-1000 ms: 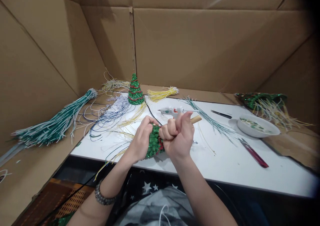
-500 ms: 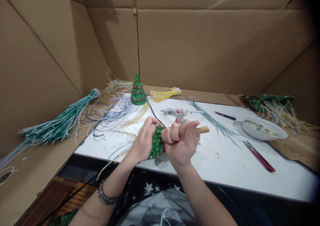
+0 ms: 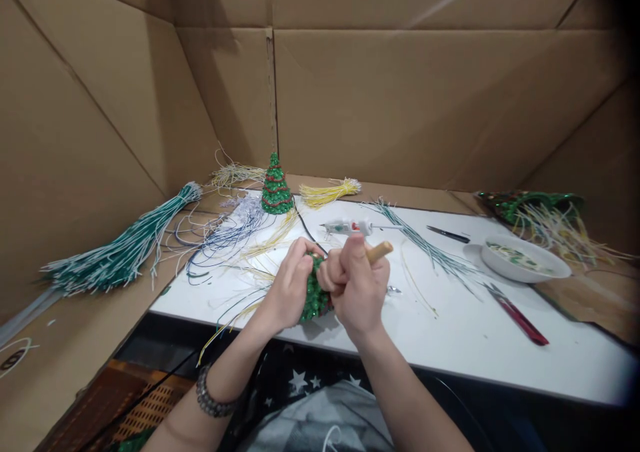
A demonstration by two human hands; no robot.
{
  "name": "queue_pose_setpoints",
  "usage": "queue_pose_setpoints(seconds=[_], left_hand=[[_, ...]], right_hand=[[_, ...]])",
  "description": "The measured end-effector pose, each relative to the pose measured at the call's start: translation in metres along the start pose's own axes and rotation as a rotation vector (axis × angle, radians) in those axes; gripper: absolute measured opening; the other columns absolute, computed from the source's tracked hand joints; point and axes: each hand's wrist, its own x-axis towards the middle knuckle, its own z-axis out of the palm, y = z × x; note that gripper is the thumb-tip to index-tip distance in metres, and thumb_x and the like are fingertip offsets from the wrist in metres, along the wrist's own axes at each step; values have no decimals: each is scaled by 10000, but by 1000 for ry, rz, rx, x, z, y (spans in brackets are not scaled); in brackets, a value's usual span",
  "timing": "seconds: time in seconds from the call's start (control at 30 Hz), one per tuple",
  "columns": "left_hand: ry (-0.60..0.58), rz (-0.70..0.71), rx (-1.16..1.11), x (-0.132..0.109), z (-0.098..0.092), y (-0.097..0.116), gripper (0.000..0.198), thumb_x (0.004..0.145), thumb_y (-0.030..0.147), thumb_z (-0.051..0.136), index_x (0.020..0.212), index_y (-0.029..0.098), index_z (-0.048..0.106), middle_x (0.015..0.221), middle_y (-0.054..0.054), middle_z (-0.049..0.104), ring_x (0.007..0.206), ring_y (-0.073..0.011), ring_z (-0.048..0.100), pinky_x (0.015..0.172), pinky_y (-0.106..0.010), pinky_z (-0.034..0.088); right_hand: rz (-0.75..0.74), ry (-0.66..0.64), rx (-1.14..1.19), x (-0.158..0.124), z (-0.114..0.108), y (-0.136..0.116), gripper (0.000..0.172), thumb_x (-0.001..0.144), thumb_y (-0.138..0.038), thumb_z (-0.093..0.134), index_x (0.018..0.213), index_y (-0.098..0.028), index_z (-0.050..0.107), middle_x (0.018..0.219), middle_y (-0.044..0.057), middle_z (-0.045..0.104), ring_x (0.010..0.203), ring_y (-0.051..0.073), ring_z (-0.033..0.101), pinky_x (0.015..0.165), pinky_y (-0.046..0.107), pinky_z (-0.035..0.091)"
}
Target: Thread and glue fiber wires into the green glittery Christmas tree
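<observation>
A green glittery piece with some red on it (image 3: 314, 295) is between my hands, above the front edge of the white board. Wrapped round its left side, my left hand (image 3: 290, 285) grips it. My right hand (image 3: 359, 284) is closed in a fist round a tan wooden handle (image 3: 380, 251), its knuckles against the right side of the piece. The tool's far end is hidden by my fingers and the piece. Yellow, white and dark wires (image 3: 235, 312) stick out to the left, beside my left hand.
On the white board (image 3: 450, 332) are a small green tree (image 3: 276, 189), a glue gun (image 3: 350, 227), red-handled scissors (image 3: 520, 315), a black pen-like tool (image 3: 448, 234) and a white bowl (image 3: 525, 260). Green-white wire bundle (image 3: 125, 245) lies left. Cardboard walls (image 3: 400, 105) stand behind.
My right hand has turned, and the wooden handle now points more upward and sits further left. My left hand still holds the green piece. The whole view has shifted slightly.
</observation>
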Motion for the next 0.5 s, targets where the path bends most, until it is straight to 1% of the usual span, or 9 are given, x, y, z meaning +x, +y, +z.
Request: queue_pose_setpoints(seconds=[0.07, 0.13, 0.2, 0.27, 0.33, 0.4, 0.43, 0.5], left_hand=[[-5, 9, 1, 0, 1, -1, 216, 985, 274, 276, 925, 216, 475, 941, -31, 524, 943, -202, 505, 875, -346, 369], [-6, 8, 1, 0, 1, -1, 223, 986, 272, 270, 928, 217, 478, 935, -28, 524, 936, -200, 504, 872, -344, 367], [-8, -3, -2, 0, 0, -1, 234, 987, 270, 262, 927, 217, 483, 931, -25, 520, 931, -198, 502, 867, -342, 366], [-11, -14, 0, 1, -1, 0, 243, 989, 276, 257, 927, 218, 486, 932, -24, 514, 928, -197, 500, 863, -340, 367], [-10, -18, 11, 1, -2, 0, 253, 992, 290, 253, 928, 220, 486, 928, -24, 509, 925, -197, 496, 863, -342, 370], [-20, -11, 31, 1, -2, 0, 259, 993, 309, 249, 930, 222, 486, 926, -27, 511, 918, -202, 497, 864, -350, 377], [-21, -3, 40, 0, -1, -1, 251, 990, 318, 258, 933, 225, 484, 924, -28, 515, 913, -205, 500, 863, -356, 383], [-12, 8, 68, -1, 0, -3, 211, 976, 334, 300, 943, 230, 481, 922, -31, 526, 894, -213, 509, 853, -367, 403]], right_hand=[[125, -24, 109, 7, 1, -8, 600, 891, -520, 569, 491, -201, 255, 431, -96, 197, 339, 33, 152, 352, 213, 128], [160, -24, 184, 10, -1, -12, 594, 900, -508, 558, 509, -196, 237, 441, -99, 201, 341, 30, 139, 353, 204, 131], [110, -26, 224, 7, -5, -11, 549, 937, -482, 505, 538, -196, 259, 460, -96, 218, 352, 40, 154, 372, 207, 165], [-30, -79, 186, 0, -11, -7, 498, 965, -450, 456, 564, -201, 299, 480, -86, 244, 380, 58, 200, 410, 225, 217], [-228, -196, 32, -9, -16, -3, 450, 967, -419, 462, 586, -209, 342, 510, -67, 288, 426, 79, 265, 451, 251, 250], [-405, -332, -200, -16, -18, -3, 399, 962, -360, 479, 608, -216, 365, 542, -50, 312, 462, 93, 306, 471, 269, 249], [-463, -389, -333, -18, -18, -4, 375, 959, -322, 479, 617, -218, 365, 553, -45, 312, 470, 96, 313, 471, 274, 239], [-506, -447, -579, -18, -14, -9, 348, 949, -247, 474, 628, -221, 344, 560, -50, 287, 469, 91, 299, 467, 277, 228]])
